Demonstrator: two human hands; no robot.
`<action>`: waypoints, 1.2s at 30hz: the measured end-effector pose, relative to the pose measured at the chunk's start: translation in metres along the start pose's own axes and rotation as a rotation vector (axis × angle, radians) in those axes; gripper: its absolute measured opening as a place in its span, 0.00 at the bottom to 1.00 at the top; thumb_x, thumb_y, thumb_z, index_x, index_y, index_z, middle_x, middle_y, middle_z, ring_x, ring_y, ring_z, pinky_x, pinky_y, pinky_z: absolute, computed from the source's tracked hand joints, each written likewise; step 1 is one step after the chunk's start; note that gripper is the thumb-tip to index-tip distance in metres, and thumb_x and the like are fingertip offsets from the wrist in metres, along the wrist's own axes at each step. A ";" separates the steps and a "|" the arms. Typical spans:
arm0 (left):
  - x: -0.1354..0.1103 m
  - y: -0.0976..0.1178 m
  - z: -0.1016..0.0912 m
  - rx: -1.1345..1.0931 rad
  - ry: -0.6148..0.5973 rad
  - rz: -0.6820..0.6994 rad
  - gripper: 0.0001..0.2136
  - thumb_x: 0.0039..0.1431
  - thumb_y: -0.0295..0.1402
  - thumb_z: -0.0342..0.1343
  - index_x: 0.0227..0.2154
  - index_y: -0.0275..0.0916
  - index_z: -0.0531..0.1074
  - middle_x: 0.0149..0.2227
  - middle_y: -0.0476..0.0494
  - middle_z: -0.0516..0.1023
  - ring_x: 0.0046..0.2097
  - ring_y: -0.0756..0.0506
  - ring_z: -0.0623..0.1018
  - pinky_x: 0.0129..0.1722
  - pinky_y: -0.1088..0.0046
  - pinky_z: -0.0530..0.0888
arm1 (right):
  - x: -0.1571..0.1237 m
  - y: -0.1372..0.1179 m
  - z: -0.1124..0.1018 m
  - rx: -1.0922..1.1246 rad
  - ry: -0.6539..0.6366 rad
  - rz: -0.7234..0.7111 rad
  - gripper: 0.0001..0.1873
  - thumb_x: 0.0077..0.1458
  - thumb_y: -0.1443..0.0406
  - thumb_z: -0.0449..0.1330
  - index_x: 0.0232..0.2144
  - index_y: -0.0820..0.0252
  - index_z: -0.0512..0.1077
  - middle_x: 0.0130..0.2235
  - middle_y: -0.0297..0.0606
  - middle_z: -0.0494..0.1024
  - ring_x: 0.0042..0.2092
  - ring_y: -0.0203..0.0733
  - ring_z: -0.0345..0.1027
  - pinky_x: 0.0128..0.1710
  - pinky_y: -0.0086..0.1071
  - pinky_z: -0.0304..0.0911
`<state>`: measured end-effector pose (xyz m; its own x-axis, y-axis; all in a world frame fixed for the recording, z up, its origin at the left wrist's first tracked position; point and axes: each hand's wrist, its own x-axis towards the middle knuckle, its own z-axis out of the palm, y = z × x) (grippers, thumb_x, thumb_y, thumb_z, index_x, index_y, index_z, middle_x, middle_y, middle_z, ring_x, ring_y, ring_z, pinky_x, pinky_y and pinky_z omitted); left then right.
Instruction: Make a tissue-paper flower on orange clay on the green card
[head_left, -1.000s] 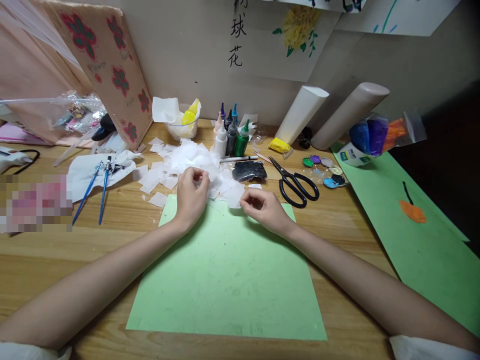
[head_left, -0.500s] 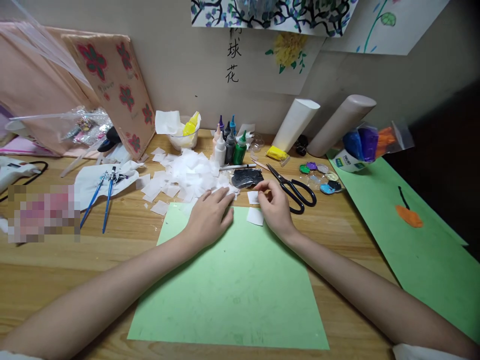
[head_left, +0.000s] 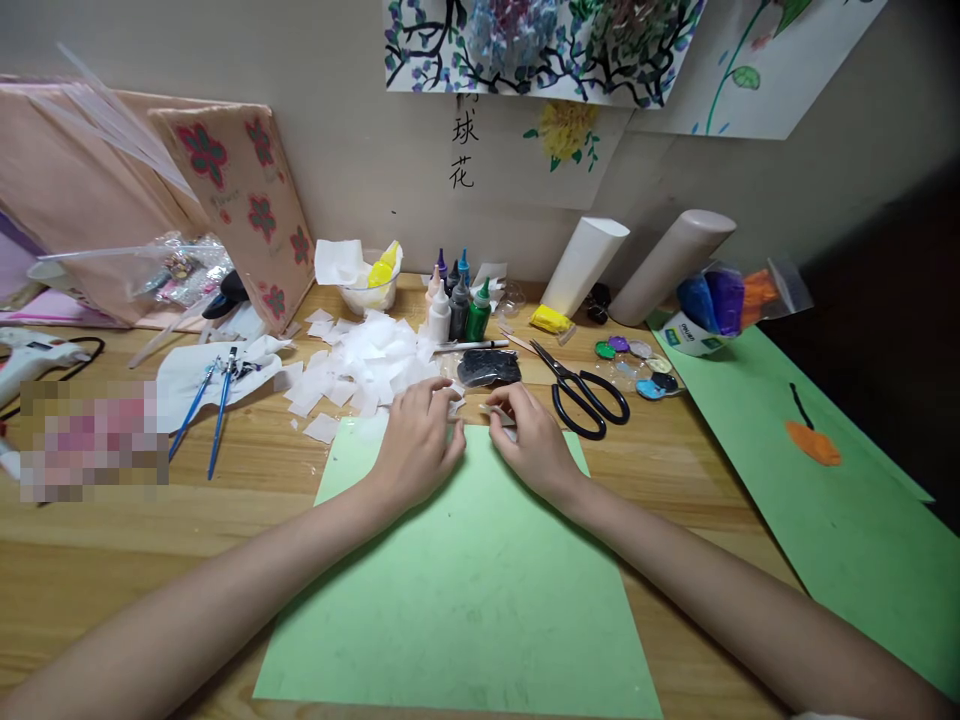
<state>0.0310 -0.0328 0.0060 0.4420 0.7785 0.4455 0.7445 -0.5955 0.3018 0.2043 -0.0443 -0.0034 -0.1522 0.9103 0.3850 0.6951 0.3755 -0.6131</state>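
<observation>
Over the far edge of a light green paper sheet (head_left: 450, 590), my two hands face each other with a narrow gap between them. My right hand (head_left: 534, 440) pinches a small white paper piece (head_left: 496, 411) between thumb and fingertips; its fingers hide part of it. My left hand (head_left: 421, 432) has curled fingers, with a pale bit of paper (head_left: 454, 407) showing between the index finger and thumb. Just beyond my left hand lies a loose heap of white paper squares (head_left: 379, 358). Black-handled scissors (head_left: 579, 390) rest open to the right of my right hand.
Paint bottles (head_left: 459, 308), a black packet (head_left: 489, 367) and a plastic bowl (head_left: 369, 293) stand behind. At left are paintbrushes (head_left: 220, 415) on crumpled tissue and a glue gun (head_left: 37, 352). More green sheets (head_left: 765, 430), paint pots (head_left: 652, 388) and two tubes (head_left: 585, 268) are at right.
My right hand has moved left, towards my left hand, and the white pieces are now mostly hidden by its fingers. My left fingers, flatter before, are more curled. The view has tilted up slightly.
</observation>
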 end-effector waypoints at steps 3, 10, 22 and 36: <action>0.000 0.000 -0.001 -0.049 -0.079 0.072 0.09 0.61 0.33 0.48 0.43 0.37 0.65 0.45 0.38 0.70 0.47 0.40 0.69 0.43 0.62 0.67 | -0.001 -0.003 0.000 0.350 -0.040 -0.009 0.06 0.57 0.70 0.52 0.38 0.57 0.63 0.37 0.38 0.70 0.39 0.40 0.67 0.39 0.33 0.64; 0.001 -0.004 -0.002 -0.133 -0.018 0.045 0.08 0.63 0.33 0.46 0.32 0.37 0.67 0.36 0.43 0.72 0.39 0.45 0.70 0.38 0.67 0.66 | 0.000 -0.001 0.002 0.744 -0.097 0.177 0.08 0.56 0.62 0.58 0.38 0.57 0.64 0.38 0.36 0.69 0.41 0.37 0.67 0.39 0.29 0.66; 0.004 -0.006 -0.003 -0.223 -0.013 -0.062 0.10 0.61 0.40 0.50 0.32 0.38 0.66 0.33 0.46 0.70 0.37 0.46 0.69 0.36 0.69 0.65 | 0.001 -0.002 0.000 0.732 -0.188 0.229 0.13 0.57 0.57 0.57 0.32 0.61 0.72 0.29 0.35 0.73 0.32 0.36 0.67 0.34 0.30 0.65; 0.004 -0.005 -0.005 -0.274 -0.011 -0.075 0.10 0.63 0.35 0.47 0.26 0.38 0.63 0.29 0.48 0.68 0.34 0.48 0.67 0.34 0.70 0.63 | 0.003 0.001 -0.001 0.730 -0.181 0.226 0.10 0.56 0.60 0.58 0.27 0.60 0.68 0.26 0.30 0.66 0.26 0.32 0.59 0.25 0.26 0.55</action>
<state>0.0265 -0.0275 0.0107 0.3974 0.8236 0.4048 0.6129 -0.5665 0.5509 0.2052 -0.0411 -0.0017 -0.2180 0.9689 0.1170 0.0946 0.1403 -0.9856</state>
